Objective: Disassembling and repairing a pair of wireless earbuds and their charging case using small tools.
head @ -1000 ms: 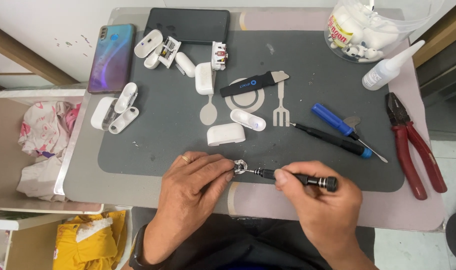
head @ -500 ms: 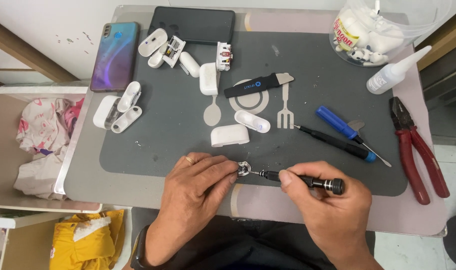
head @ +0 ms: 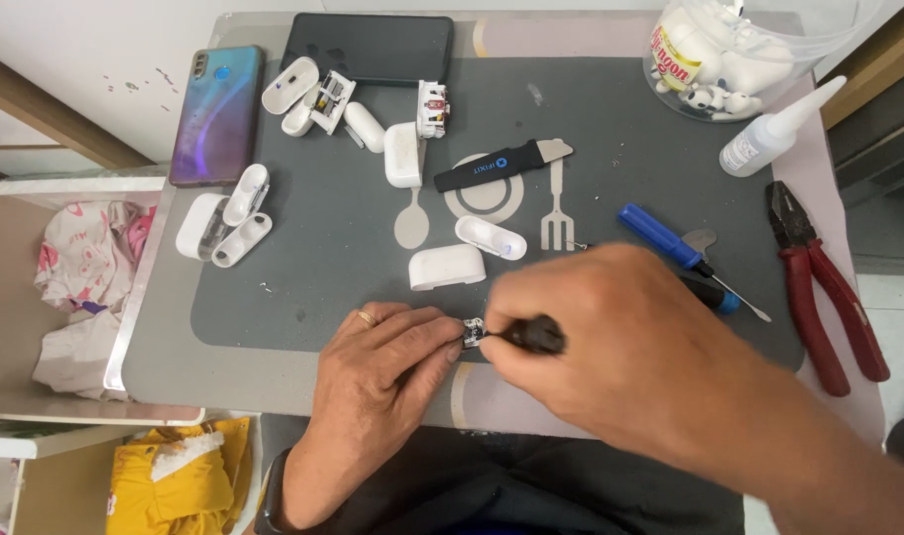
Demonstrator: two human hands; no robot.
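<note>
Head view: we see both hands meeting at the near edge of the grey work mat, low centre.
Left hand: fingers pinched tight on a small circuit board part; ring on one finger.
Right hand: fingers closed around a black precision screwdriver, tip at the part.
Part location: between the two hands' fingertips, just over the mat's front edge, mostly hidden by fingers.
Handling (our judgement): tiny and light, stiff but fragile; easy to flick away or crack. We'd grip it by the edges only, with the thumb and forefinger kept off the components.
Driver: slim, smooth handle; we'd expect it to slip if pressed hard.
Near: white earbud case shell just behind the hands, an open white case half next to it.
Right of the hands: blue-handled screwdriver, red pliers well apart.
Far side: black pry tool, more white case pieces, dark phone, blue-purple phone.
Top right: clear tub of white parts, glue bottle.
Can't tell: whether the driver tip is seated in a screw.
</note>
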